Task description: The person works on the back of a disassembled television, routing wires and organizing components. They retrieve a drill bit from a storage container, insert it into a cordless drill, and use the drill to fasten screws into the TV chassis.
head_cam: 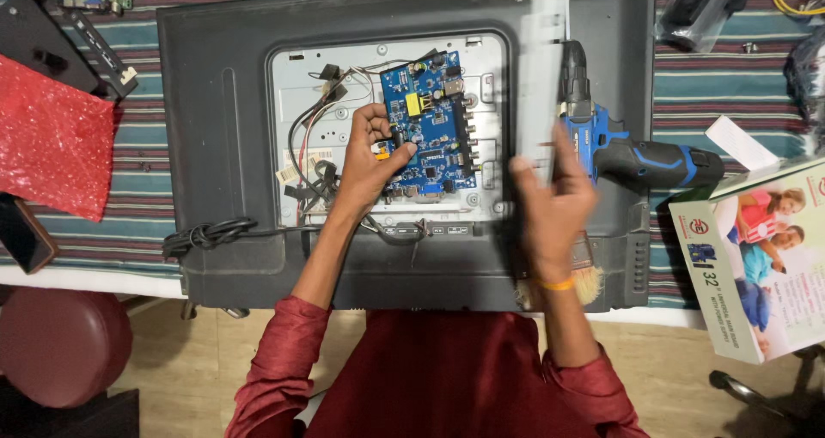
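Note:
A blue circuit board (430, 120) lies in the opened metal bay of a black television back (215, 103), which rests face down on the table. My left hand (371, 150) grips the board's left edge, thumb on its face. My right hand (550, 202) hovers blurred to the right of the bay, fingers spread, just short of the blue and black cordless drill (632, 154) lying on the television's right side. It holds nothing I can make out. Black and grey wires (314, 146) run left of the board.
A paintbrush (584, 275) lies under my right wrist. A printed cardboard box (760, 257) sits at right, red bubble wrap (51, 141) at left, a coiled black power cord (206, 233) by the television's lower left corner, and a dark red stool (60, 343) below.

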